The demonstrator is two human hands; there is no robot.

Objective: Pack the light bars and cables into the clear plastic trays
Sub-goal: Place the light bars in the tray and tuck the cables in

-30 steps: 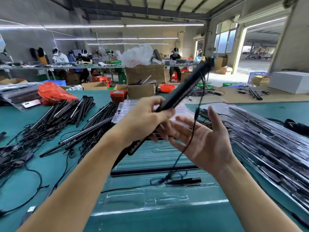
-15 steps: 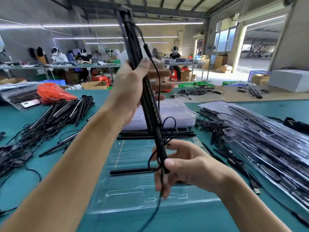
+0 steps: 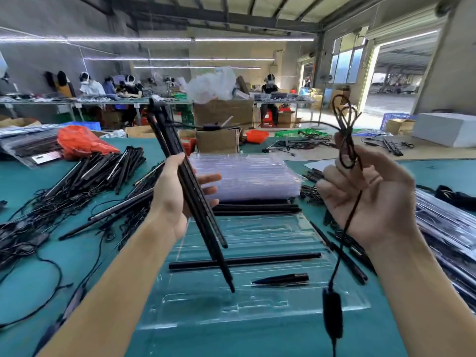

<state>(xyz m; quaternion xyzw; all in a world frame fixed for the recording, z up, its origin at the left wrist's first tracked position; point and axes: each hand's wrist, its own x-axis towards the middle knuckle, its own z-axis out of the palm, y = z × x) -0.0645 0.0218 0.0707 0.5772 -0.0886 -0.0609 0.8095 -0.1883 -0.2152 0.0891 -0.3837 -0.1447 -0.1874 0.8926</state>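
My left hand (image 3: 177, 194) grips a black light bar (image 3: 203, 225) that tilts steeply, its lower end hanging over the clear plastic tray (image 3: 206, 313) in front of me. From the bar's top end a black cable (image 3: 346, 140) runs right to my right hand (image 3: 373, 199), which holds the cable's looped coil above its fingers. The cable's inline controller (image 3: 332, 315) dangles below that hand. One light bar (image 3: 270, 260) lies across the tray, with a short black piece (image 3: 283, 279) beneath it.
A stack of clear trays (image 3: 244, 176) sits behind the open one, with bars (image 3: 257, 208) at its front. Loose bars and cables (image 3: 85, 181) are heaped at left. Packed trays (image 3: 443, 228) are piled at right. Cardboard boxes (image 3: 219, 124) and seated workers are behind.
My right hand let go of the bar's lower end and rose to the right with the coiled cable. The bar dropped lower and tilted in my left hand.
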